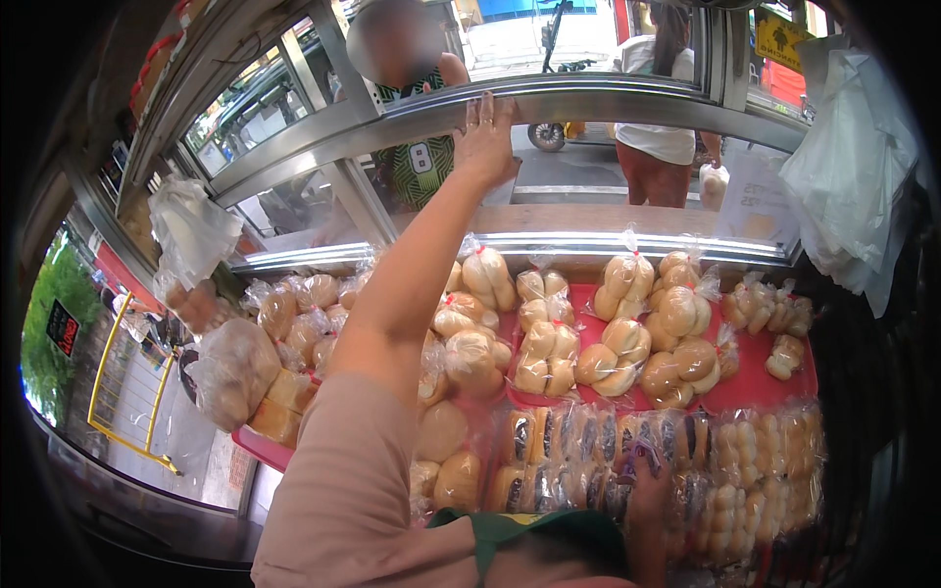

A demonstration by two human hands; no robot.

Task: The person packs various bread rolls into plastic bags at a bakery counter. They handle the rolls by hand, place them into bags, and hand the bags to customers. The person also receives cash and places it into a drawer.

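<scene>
My left arm reaches far forward, and my left hand [482, 147] lies with stretched fingers against the metal window rail [588, 98]. Low on the right, my right hand [647, 490] is closed on a small crumpled purple item [642, 457], whose kind I cannot make out. That hand is over rows of wrapped filled bread rolls [559, 436] with dark filling. Clear bags of round buns [627, 284], tied with red, stand on red trays [765, 390] beyond it. Under my left arm, more bagged buns [472, 363] are partly hidden.
Beyond the glass stands a person in a green patterned jersey [417, 167]; another in a white shirt [652, 137] is farther right. White plastic bags hang at the right [853, 167] and left [191, 230]. A bagged loaf [284, 404] sits at the left tray edge.
</scene>
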